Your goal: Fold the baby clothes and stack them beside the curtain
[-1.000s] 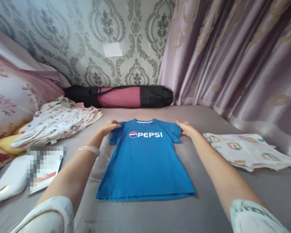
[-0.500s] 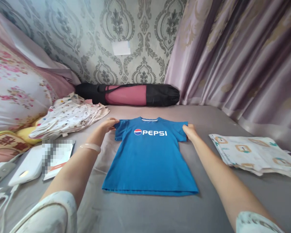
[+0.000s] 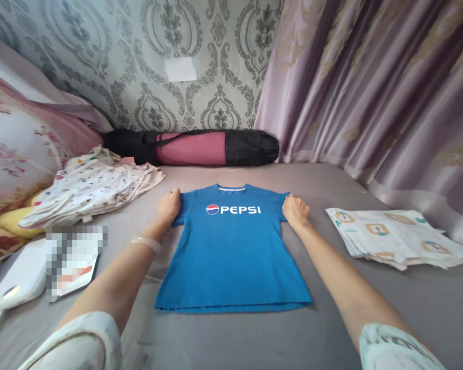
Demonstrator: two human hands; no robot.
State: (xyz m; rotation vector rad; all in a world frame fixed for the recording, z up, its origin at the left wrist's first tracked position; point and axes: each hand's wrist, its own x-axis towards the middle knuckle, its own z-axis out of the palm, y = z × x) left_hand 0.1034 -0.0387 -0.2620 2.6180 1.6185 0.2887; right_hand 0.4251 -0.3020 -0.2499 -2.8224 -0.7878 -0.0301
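A blue T-shirt (image 3: 231, 252) lies flat and face up at the centre of the frame, on a bed (image 3: 332, 329) covered in a smooth grey sheet. Its collar points toward the top of the frame and its straight hem toward the bottom. White letters across the chest read PEPSI, beside a round red, white and blue logo. The fabric looks like soft matte cotton knit, nearly free of wrinkles.

My left hand (image 3: 168, 204) sits at the shirt's left sleeve, left of centre, fingers curled closed around the sleeve edge. A pale bangle (image 3: 145, 242) circles that wrist. My right hand (image 3: 295, 210) sits at the opposite sleeve, right of centre, likewise closed on the sleeve edge. So the shirt stretches between my two hands, its body running down from them toward the bottom of the frame, between my forearms.

In the left middle of the frame lies a loose, crumpled heap of cream clothing (image 3: 92, 187) with small coloured dots. At the right middle lies a folded cream cloth (image 3: 397, 237), flat and rectangular, printed with orange and teal squares. Along the wall above the shirt rests a long rolled pink mat in a black mesh bag (image 3: 193, 147), cylinder-shaped. At lower left is a smooth white rounded device (image 3: 19, 277). Glossy mauve curtains (image 3: 378, 92) hang in folds at upper right, and grey damask wallpaper (image 3: 139, 61) fills the upper left.
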